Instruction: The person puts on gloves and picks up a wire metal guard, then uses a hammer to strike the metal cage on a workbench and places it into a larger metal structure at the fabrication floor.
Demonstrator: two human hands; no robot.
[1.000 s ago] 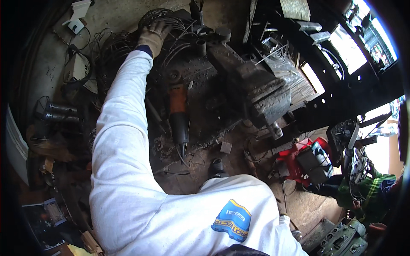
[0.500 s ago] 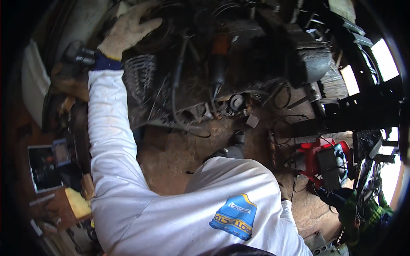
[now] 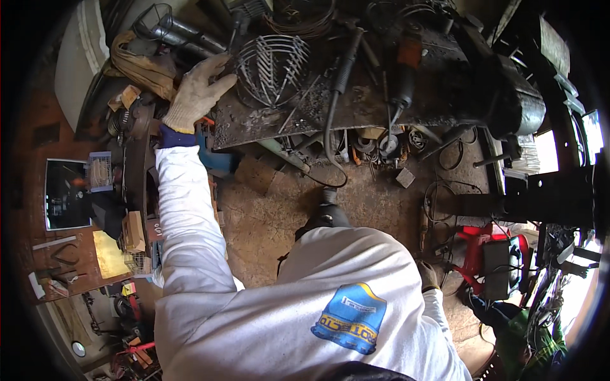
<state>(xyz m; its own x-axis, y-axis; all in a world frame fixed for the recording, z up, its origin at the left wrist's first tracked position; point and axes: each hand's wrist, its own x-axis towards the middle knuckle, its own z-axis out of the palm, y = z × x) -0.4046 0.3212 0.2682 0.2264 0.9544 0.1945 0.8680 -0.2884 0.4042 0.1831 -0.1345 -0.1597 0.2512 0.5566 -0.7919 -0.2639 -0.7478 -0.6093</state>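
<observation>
My left hand (image 3: 198,95), in a pale knitted glove, reaches to the bench's near left corner. Its fingers are stretched and the thumb stands apart, with nothing visible between them. Just right of it on the dark steel bench (image 3: 254,124) lies a leaf-shaped metal grille (image 3: 273,70) with slanted bars; I cannot tell whether the fingertips touch it. A crumpled brown leather piece (image 3: 143,66) lies left of the hand. My right hand (image 3: 429,275), in a darker glove, hangs low beside my body, its fingers mostly hidden.
An angle grinder (image 3: 406,73) with an orange body and a cable with a ribbed sleeve (image 3: 343,70) lie on the bench. A small block (image 3: 405,178) and looped cables (image 3: 445,197) are on the floor. A red plastic chair (image 3: 473,251) stands at right, beside a dark steel beam (image 3: 483,206).
The view has shifted, and the bench appears farther right and is sharper. My left hand has come down and lies closer to the grille's left side, fingers still spread.
</observation>
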